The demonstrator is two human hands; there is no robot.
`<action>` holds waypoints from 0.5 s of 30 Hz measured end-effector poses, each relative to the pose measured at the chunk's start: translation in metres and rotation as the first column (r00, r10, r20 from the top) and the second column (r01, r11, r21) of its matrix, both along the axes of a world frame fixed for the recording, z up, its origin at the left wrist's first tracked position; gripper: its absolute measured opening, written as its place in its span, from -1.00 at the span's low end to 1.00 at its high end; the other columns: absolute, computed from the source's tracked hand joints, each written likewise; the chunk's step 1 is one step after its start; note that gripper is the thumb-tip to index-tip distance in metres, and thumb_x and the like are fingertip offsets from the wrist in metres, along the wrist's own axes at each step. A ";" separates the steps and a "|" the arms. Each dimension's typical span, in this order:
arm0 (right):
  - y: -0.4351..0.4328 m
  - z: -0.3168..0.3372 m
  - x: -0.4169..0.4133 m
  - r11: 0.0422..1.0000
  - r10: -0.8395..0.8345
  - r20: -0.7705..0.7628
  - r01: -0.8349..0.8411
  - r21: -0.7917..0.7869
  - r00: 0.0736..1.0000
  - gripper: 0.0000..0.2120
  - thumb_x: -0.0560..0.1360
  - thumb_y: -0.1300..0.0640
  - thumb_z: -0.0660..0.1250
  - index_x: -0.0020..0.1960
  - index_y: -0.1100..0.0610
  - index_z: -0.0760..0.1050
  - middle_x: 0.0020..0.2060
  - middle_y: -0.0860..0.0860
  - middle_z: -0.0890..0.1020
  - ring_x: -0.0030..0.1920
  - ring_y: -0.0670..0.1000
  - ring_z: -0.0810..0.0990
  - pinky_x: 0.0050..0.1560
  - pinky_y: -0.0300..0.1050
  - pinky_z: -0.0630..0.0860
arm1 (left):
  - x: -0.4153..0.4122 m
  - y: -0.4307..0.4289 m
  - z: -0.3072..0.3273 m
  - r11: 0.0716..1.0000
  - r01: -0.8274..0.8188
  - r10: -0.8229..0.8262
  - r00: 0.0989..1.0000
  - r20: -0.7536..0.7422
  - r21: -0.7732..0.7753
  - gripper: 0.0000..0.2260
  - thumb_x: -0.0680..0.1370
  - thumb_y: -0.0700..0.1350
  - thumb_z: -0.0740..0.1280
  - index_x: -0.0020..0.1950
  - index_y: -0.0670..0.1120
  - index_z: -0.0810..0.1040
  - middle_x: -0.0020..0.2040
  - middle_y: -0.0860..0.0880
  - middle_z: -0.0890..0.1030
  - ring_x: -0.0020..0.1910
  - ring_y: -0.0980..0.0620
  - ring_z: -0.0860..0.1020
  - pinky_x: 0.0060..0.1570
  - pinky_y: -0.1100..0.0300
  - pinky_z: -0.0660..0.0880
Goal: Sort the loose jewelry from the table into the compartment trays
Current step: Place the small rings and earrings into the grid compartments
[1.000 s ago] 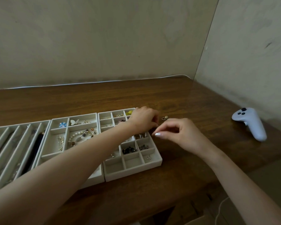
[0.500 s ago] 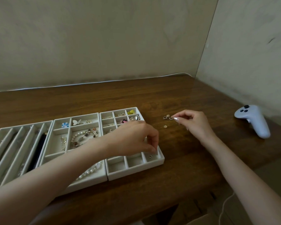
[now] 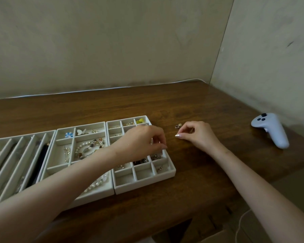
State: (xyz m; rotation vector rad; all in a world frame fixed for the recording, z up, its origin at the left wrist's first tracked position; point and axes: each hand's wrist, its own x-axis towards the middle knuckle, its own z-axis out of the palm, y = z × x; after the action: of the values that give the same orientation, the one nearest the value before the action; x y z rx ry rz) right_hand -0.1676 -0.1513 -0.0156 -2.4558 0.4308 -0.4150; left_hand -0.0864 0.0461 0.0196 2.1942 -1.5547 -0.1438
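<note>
Table (image 3: 191, 106), left hand (image 3: 140, 141) over tray (image 3: 146, 185) — fingers (image 3: 161, 137) curled

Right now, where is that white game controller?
In the head view, the white controller lies on the table's far right, near the wall, right of the right hand.

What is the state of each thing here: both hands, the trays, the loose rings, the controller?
Left hand: fingers curled over the grid tray; grip unclear.
Right hand: fingers curled, fingertip on the table beside the loose rings.
Loose rings: on the table, outside the trays.
Grid tray: partly filled, some near compartments empty.
Middle tray: holds beads and pearls.
Slotted tray: partly filled.
Controller: on the table, untouched.
</note>
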 end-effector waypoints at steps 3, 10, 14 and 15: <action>0.000 0.009 -0.006 0.929 -0.027 0.023 0.016 0.369 0.999 -0.93 0.44 0.09 0.43 -0.10 0.06 0.64 -0.19 -0.10 0.63 -0.24 -0.18 0.50 -0.22 -0.28 0.36 | 0.003 -0.007 -0.003 0.993 -0.078 0.077 0.997 -0.013 -0.094 -0.91 0.51 -0.07 0.35 0.00 -0.02 0.52 -0.26 0.22 0.44 -0.30 0.25 0.42 -0.30 0.43 0.33; 0.008 0.024 -0.010 0.599 0.055 -0.004 -0.030 0.800 0.998 -0.90 0.35 0.07 0.45 -0.24 0.10 0.63 -0.33 -0.05 0.57 -0.44 -0.14 0.35 -0.46 -0.33 0.25 | 0.002 -0.028 -0.007 0.963 -0.139 0.110 0.985 -0.136 -0.229 -0.78 0.46 -0.17 0.42 -0.02 -0.07 0.41 -0.14 0.04 0.54 -0.16 0.07 0.53 -0.10 0.07 0.53; 0.014 0.022 -0.010 0.529 0.092 0.013 -0.060 0.846 0.996 -0.86 0.35 0.07 0.44 -0.20 0.15 0.64 -0.31 -0.04 0.60 -0.44 -0.15 0.33 -0.44 -0.33 0.21 | -0.001 -0.033 -0.007 0.939 -0.144 0.112 0.987 -0.116 -0.313 -0.72 0.43 -0.08 0.45 -0.02 -0.08 0.39 -0.16 0.06 0.56 -0.20 0.11 0.54 -0.19 0.12 0.54; 0.015 0.021 -0.010 0.519 0.097 0.020 -0.068 0.852 0.995 -0.83 0.33 0.06 0.44 -0.17 0.17 0.63 -0.31 -0.04 0.60 -0.44 -0.15 0.33 -0.44 -0.33 0.21 | -0.001 -0.034 -0.007 0.933 -0.148 0.122 0.988 -0.099 -0.328 -0.72 0.42 -0.06 0.45 -0.02 -0.09 0.40 -0.15 0.05 0.56 -0.19 0.09 0.54 -0.20 0.10 0.55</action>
State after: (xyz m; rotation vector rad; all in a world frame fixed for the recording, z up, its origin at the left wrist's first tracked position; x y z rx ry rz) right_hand -0.1771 -0.1368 0.0054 -1.4797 0.3951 -0.0631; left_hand -0.0870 0.0123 0.0127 1.9916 -1.2747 0.0738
